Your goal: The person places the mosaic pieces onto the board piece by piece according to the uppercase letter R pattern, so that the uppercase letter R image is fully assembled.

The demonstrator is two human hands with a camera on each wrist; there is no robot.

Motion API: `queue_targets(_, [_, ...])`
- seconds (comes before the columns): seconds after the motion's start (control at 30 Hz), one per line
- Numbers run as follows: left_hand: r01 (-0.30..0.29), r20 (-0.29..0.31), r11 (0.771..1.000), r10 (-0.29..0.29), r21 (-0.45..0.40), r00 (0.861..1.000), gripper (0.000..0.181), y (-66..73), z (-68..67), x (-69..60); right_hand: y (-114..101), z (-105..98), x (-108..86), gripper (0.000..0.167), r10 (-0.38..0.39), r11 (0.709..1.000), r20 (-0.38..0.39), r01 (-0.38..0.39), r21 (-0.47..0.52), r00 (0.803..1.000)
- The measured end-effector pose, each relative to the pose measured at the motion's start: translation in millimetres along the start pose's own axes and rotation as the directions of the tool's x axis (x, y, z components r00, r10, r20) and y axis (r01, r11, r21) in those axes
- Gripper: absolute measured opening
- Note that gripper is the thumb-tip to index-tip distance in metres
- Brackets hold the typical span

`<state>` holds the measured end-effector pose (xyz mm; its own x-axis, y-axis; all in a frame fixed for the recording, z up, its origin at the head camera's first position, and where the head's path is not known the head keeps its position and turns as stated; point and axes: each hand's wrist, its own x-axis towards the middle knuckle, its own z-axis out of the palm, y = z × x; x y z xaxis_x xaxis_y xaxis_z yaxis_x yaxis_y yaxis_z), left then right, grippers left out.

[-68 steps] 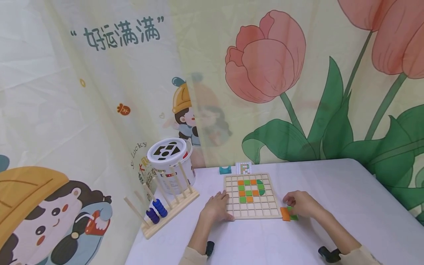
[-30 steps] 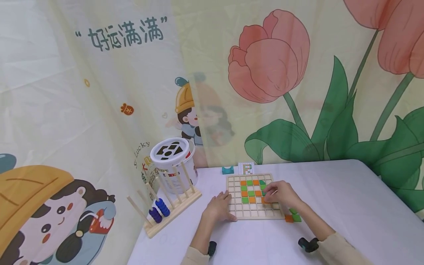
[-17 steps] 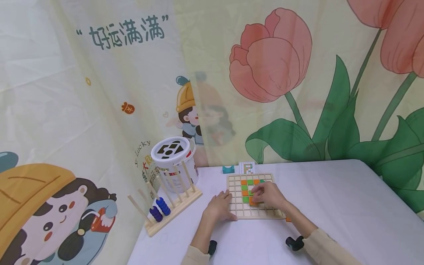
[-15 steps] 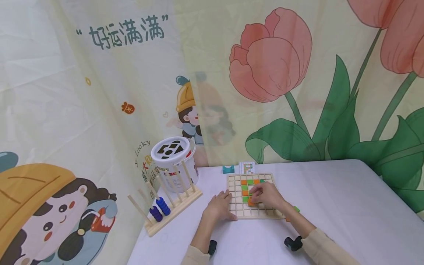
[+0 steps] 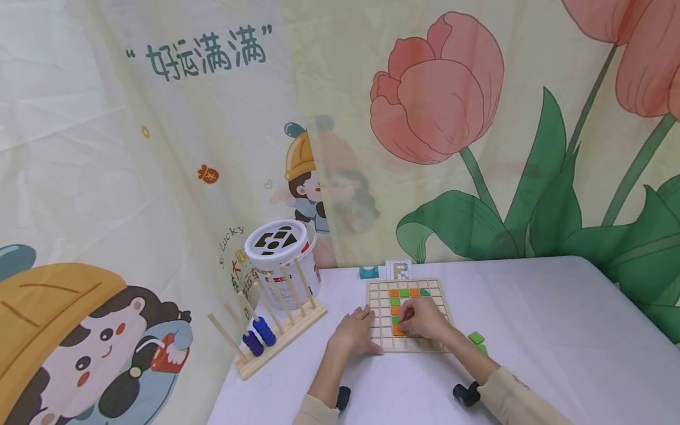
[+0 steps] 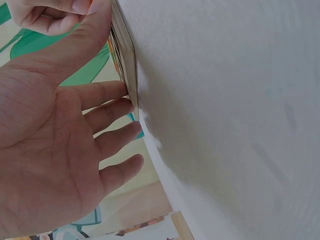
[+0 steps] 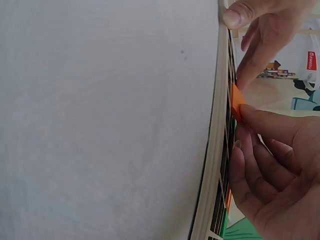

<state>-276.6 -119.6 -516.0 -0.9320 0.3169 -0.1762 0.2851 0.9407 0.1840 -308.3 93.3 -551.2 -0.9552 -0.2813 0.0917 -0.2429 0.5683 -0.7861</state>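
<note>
A wooden grid board [image 5: 379, 313] lies on the white table, with orange and green square tiles [image 5: 404, 293] and a darker green rounded tile [image 5: 424, 292] in its cells. My left hand [image 5: 352, 334] rests at the board's left edge; the left wrist view shows its fingers [image 6: 112, 94] extended against the side. My right hand [image 5: 425, 319] is over the board and pinches an orange tile [image 7: 237, 104] between thumb and fingers. In the head view that orange tile sits below a green one in the left column of tiles. The right hand hides several tiles.
Loose green tiles [image 5: 476, 337] lie right of the board. Behind it are a patterned card [image 5: 399, 270] and a teal block [image 5: 369, 272]. A wooden peg rack [image 5: 287, 341] with blue and purple beads stands left, before a white bucket [image 5: 281, 286]. A printed curtain hangs behind.
My right hand has left the loose tiles beside the board and moved left over the grid, carrying an orange tile to the bottom of the left column. My left hand stays at the board's edge.
</note>
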Motion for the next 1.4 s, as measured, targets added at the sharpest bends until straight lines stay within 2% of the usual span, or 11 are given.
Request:
queue_targets(0.23, [-0.005, -0.011, 1.0, 0.005, -0.002, 1.0, 0.094, 0.5, -0.8, -1.4, -3, 4, -2.9, 0.027, -0.027, 0.999, -0.006, 0.027, -0.042, 1.0])
queue_targets(0.43, [-0.008, -0.011, 1.0, 0.008, -0.019, 1.0, 0.095, 0.5, -1.2, -2.1, -3, -1, -8.6, 0.022, -0.027, 0.999, -0.021, 0.026, -0.042, 0.999])
queue_targets(0.6, [-0.008, -0.017, 1.0, 0.007, -0.023, 1.0, 0.096, 1.6, -1.5, -2.0, -8, -19, -14.7, 0.017, -0.042, 0.998, -0.052, 0.039, -0.049, 0.998])
queue_targets(0.8, [-0.009, -0.021, 0.999, 0.008, -0.036, 1.0, 0.096, 2.4, -2.4, -2.0, -13, -48, -25.0, 0.013, -0.018, 0.996, -0.084, 0.011, -0.083, 0.996])
queue_targets(1.03, [-0.004, -0.015, 1.0, 0.004, -0.031, 1.0, 0.096, 1.0, -1.7, -2.1, 1, -72, -36.9, 0.016, 0.059, 0.991, -0.116, -0.072, -0.111, 0.991])
queue_targets(1.13, [-0.003, -0.015, 1.0, 0.003, -0.029, 1.0, 0.096, 1.0, -1.7, -2.2, 9, -82, -41.8, 0.015, 0.061, 0.99, -0.12, -0.076, -0.122, 0.991])
queue_targets(1.27, [-0.004, -0.014, 0.999, 0.004, -0.039, 1.0, 0.095, 1.2, -2.6, -4.2, 19, -94, -49.8, 0.016, 0.051, 0.987, -0.1, -0.065, -0.15, 0.994])
queue_targets(1.4, [-0.01, -0.019, 0.999, 0.01, -0.033, 1.0, 0.095, 0.2, -2.6, -5.7, 27, -105, -59.8, 0.022, 0.091, 0.983, -0.021, -0.093, -0.161, 0.996])
